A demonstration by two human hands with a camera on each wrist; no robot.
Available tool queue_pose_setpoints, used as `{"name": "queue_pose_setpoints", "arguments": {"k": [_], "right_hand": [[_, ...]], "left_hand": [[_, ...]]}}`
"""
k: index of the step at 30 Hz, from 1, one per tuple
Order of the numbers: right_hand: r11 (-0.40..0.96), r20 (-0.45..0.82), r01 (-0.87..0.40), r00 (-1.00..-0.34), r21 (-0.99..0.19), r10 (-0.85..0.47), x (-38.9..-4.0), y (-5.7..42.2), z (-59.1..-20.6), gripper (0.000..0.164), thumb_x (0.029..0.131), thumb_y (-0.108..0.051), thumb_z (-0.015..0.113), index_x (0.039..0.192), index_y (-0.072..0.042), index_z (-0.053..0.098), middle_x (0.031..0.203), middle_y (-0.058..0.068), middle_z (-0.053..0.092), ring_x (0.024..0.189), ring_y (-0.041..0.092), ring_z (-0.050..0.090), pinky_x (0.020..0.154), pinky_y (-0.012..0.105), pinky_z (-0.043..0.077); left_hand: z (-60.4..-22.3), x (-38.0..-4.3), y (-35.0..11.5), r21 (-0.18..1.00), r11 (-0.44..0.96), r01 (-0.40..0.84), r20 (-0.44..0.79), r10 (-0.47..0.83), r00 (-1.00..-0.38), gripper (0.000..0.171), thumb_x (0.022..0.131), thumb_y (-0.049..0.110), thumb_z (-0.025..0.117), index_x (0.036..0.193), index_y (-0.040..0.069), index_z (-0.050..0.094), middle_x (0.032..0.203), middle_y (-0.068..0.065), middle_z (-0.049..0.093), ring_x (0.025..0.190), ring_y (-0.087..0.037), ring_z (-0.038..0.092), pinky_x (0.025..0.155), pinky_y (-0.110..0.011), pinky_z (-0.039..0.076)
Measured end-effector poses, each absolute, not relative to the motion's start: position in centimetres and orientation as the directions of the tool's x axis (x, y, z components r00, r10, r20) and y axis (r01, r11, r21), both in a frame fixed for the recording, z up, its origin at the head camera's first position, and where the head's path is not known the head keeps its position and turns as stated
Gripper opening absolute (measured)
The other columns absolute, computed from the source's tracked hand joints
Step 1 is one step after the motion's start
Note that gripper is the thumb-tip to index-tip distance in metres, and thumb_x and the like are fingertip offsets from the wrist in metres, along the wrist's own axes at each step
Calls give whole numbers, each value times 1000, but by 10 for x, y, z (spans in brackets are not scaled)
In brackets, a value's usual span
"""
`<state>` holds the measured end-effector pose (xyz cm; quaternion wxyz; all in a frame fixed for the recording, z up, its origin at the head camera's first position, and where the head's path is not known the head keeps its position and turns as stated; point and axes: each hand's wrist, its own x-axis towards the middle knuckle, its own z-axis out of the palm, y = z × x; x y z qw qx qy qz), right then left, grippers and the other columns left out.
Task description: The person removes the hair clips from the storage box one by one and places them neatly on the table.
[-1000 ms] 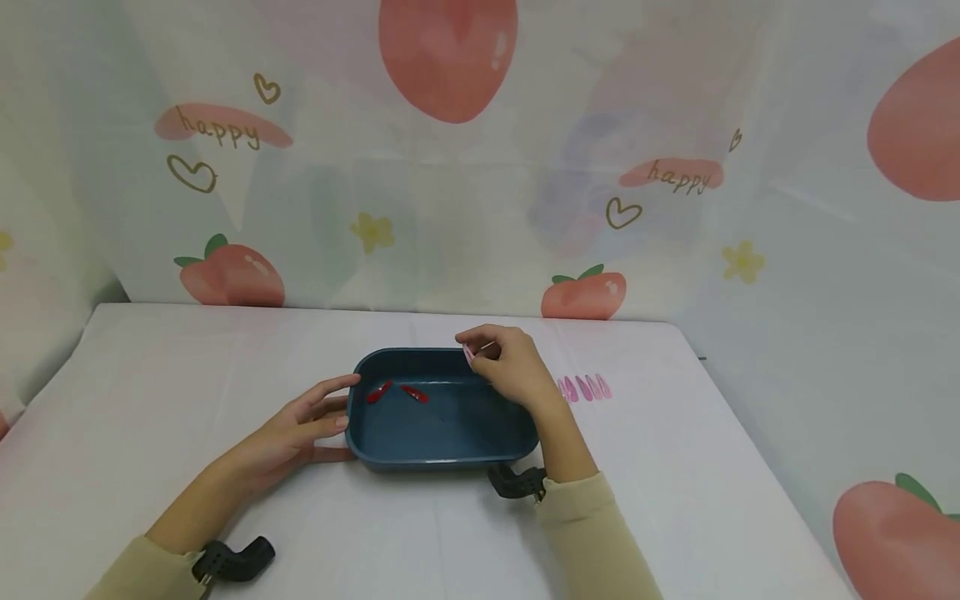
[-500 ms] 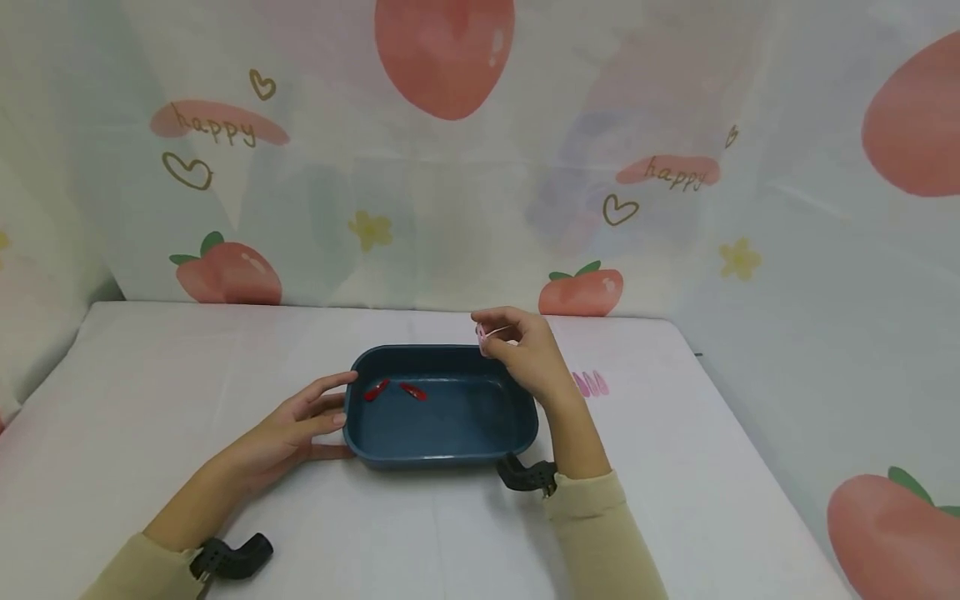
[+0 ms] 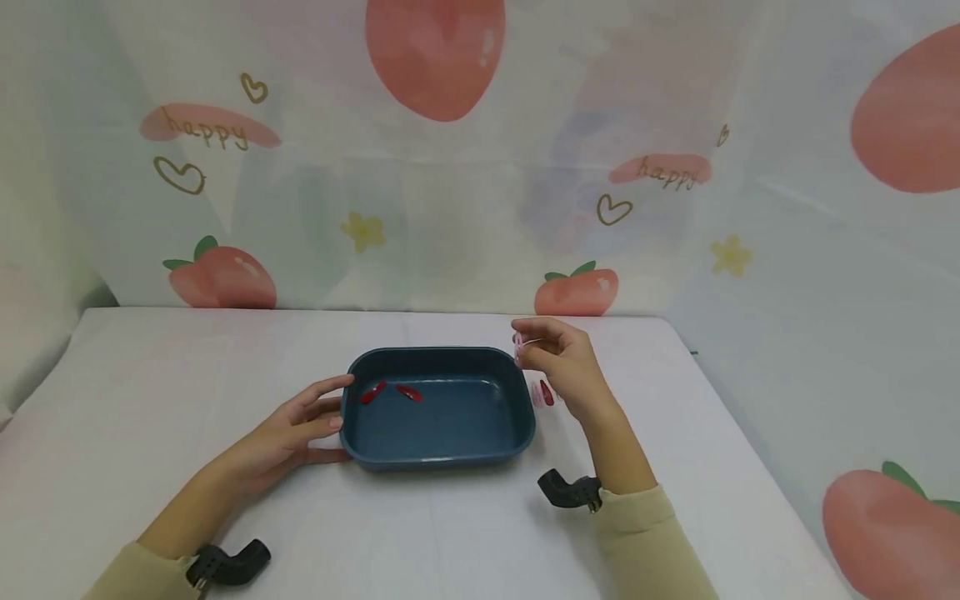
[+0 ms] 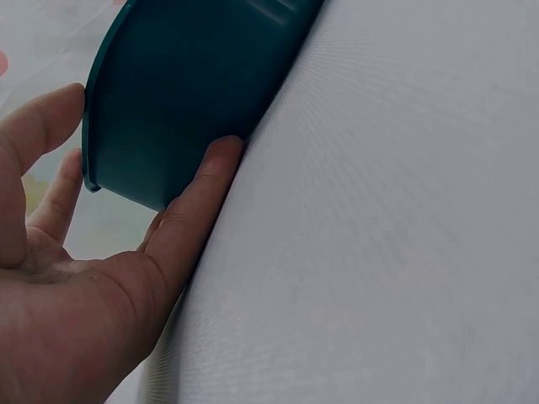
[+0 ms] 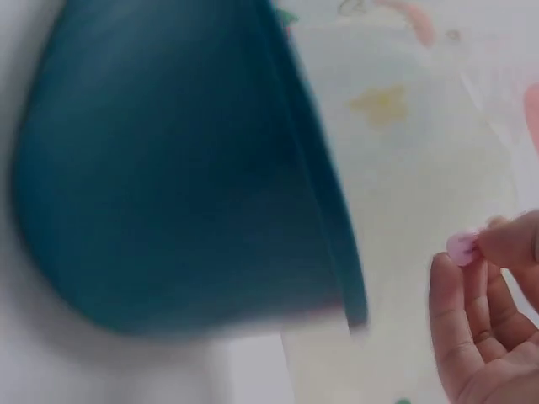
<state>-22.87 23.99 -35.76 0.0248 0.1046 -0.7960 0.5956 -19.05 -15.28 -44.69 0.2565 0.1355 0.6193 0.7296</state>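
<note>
A dark blue rectangular basin (image 3: pixel 438 462) stands on the white table, with two red hair clips (image 3: pixel 408 392) lying inside near its left end. My left hand (image 3: pixel 292 433) rests against the basin's left side, fingers spread and loosely straight; in the left wrist view its fingertips touch the outer wall and rim. Just past the far right corner, my right hand (image 3: pixel 570 371) pinches a pink hair clip (image 3: pixel 517 346) between thumb and fingers. The right wrist view shows only the clip's pink end (image 5: pixel 461 248) sticking out of the pinch.
On the table right of the basin lie a red hair clip (image 3: pixel 547 392) and a pale pink one (image 3: pixel 536 394), with the right hand covering the area beside them. A black wrist camera (image 3: pixel 570 490) sits on the right wrist. A printed cloth backdrop rises behind the table.
My right hand has moved rightward from above the basin's far right part to outside its rim, still pinching the pink hair clip. My left hand has stayed at the basin's side.
</note>
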Motion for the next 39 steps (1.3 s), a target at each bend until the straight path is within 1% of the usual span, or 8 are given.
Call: {"name": "queue_pose_setpoints", "arguments": {"k": [6,10,17,24,32,39], "right_hand": [[286,190,-211,-977,-935,-98,-229,260,-361,33,94,-7,65,127,-5,65,112,12,62,90,19,66,83,27,59],[288,209,-222,-975,-932,-75,-230,270,-358,35,94,-9,65,128,-3,63,110,11,61,90,17,66,82,25,59],[311,190,-182,-982,-933,-6,-232,288,-357,34,95,-11,64,128,-3,62,108,9,59,89,16,65,82,23,58],[345,184,-153,-981,-926,59,-235,303,-363,34,97,-13,63,129,-5,62,109,9,58,89,14,65,82,21,58],[350,165,-124,-982,-929,90,-239,308,-366,34,97,-12,62,130,-4,61,110,10,57,89,15,65,81,21,58],[372,123,-64,-983,-926,137,-242,315,-372,36,97,-11,61,132,-5,61,113,10,57,89,14,64,80,19,58]], "left_hand": [[-446,-189,-152,971,-101,-216,-127,545,-829,62,102,11,55,157,21,28,160,-21,19,145,-39,25,98,-58,50],[-445,-190,-152,971,-98,-216,-130,541,-831,62,102,11,55,157,21,27,160,-21,19,145,-41,25,97,-59,50],[-446,-190,-152,973,-88,-215,-135,540,-831,61,103,12,54,157,22,27,161,-20,18,147,-44,21,98,-59,50],[-446,-190,-152,973,-83,-215,-138,534,-834,62,103,12,54,158,21,25,161,-20,19,146,-44,22,97,-59,50],[-446,-191,-153,975,-79,-210,-136,535,-834,62,103,13,53,158,21,25,161,-20,19,145,-44,24,97,-59,50],[-447,-190,-152,971,-87,-221,-142,534,-833,62,103,12,53,158,21,25,161,-20,18,146,-44,22,97,-59,50]]}}
